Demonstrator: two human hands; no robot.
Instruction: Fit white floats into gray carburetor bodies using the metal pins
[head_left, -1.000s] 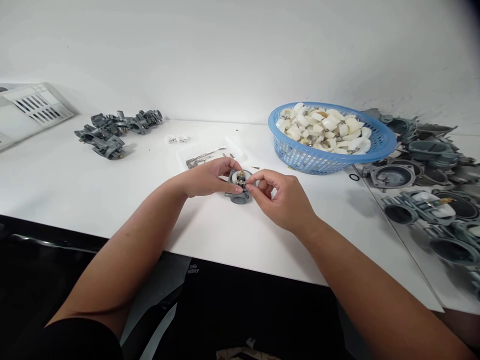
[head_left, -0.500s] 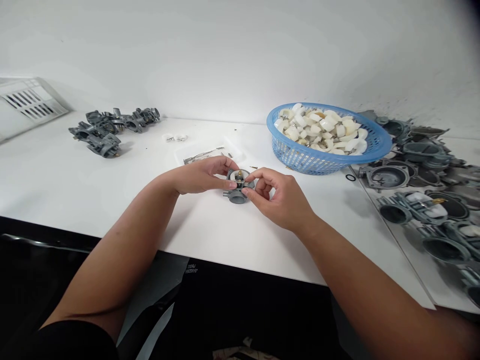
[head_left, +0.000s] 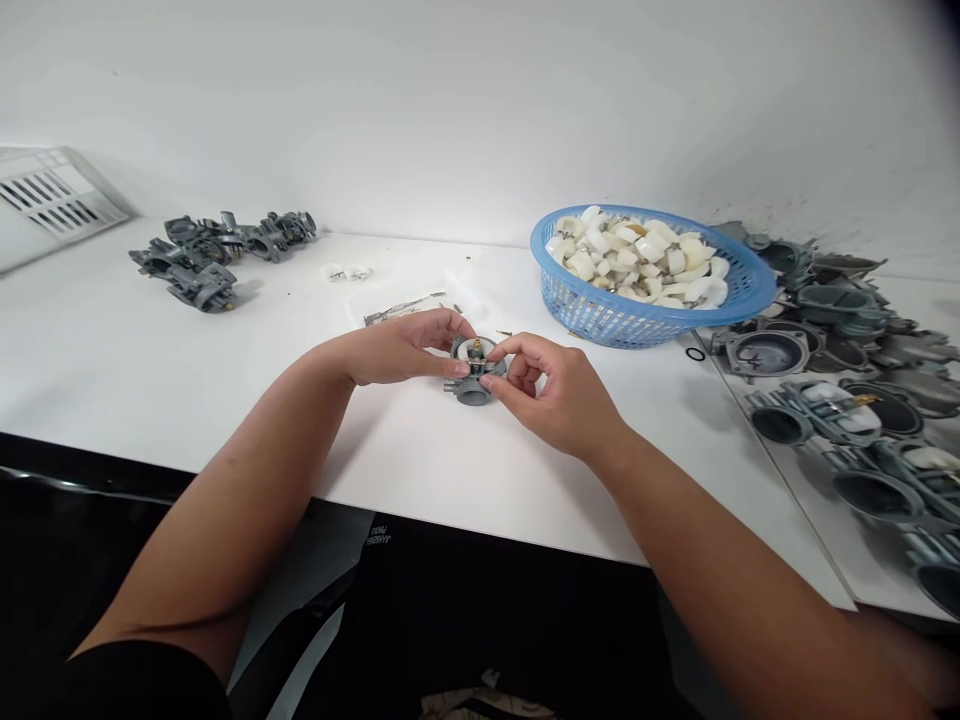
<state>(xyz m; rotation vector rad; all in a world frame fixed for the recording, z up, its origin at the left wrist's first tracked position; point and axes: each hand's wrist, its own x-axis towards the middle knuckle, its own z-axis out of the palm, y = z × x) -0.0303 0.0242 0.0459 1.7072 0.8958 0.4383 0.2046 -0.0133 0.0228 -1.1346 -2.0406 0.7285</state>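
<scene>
White crate point(head_left: 64, 205) far left of the carb point(head_left: 474, 393), against the wall. Grey castings point(head_left: 199, 260), left and beyond it, well apart. Two white bits point(head_left: 349, 272), same side, nearer. Steel pins point(head_left: 401, 308) nearer again, just beyond left hand point(head_left: 394, 350). That hand is closed on the carb's left side, thumb near the float point(head_left: 463, 353). Carb sits on the desk point(head_left: 420, 450) between both hands, brass jet point(head_left: 478, 343) up. Brass needle point(head_left: 505, 333) lies just beyond it. Right hand point(head_left: 555, 392) at its right side, thumb and index narrow; can't tell if they pinch anything. Reads as fine fitting around the float; next move would call for steady left hold, light right fingertips. Blue basket point(head_left: 615, 317) of floats right and beyond; black ring point(head_left: 695, 354) right; carb pile point(head_left: 780, 352) far right, crowding that flank. Most room: left and near side, up to the desk's front edge.
</scene>
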